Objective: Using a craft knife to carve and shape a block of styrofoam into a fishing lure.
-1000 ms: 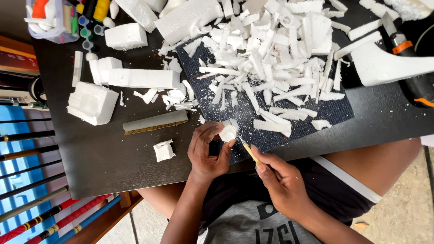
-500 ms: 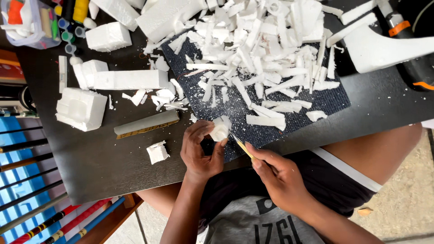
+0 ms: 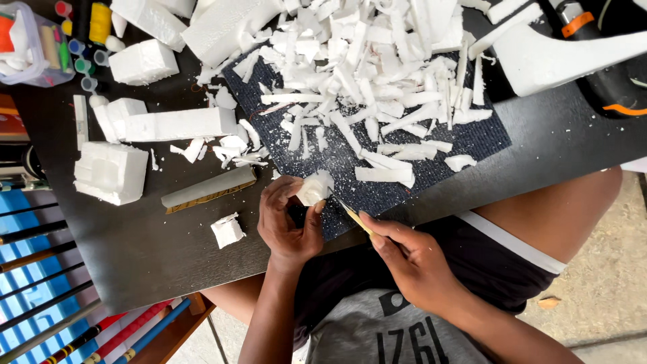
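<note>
Far out to the left of the fingers, a chunky white foam block point(image 3: 110, 172) sits on the black bench point(image 3: 135, 249), with a grey-and-tan sanding stick point(image 3: 209, 189) lying between it and the left hand. Just left of that hand's fingers rests a small foam cube point(image 3: 228, 230). The left hand point(image 3: 288, 222) curls its fingers point(image 3: 278, 191) closed around a small white foam piece point(image 3: 315, 188), held just above the near edge of a dark blue mat point(image 3: 418, 145). Immediately right of the piece, a thin blade with a yellowish handle point(image 3: 354, 217) points its tip toward the foam; the right hand point(image 3: 408, 259) pinches it, fingers point(image 3: 381, 224) narrow and tight on the handle. Beyond the fingers, up the mat, lies a heap of white foam shavings point(image 3: 377, 74).
</note>
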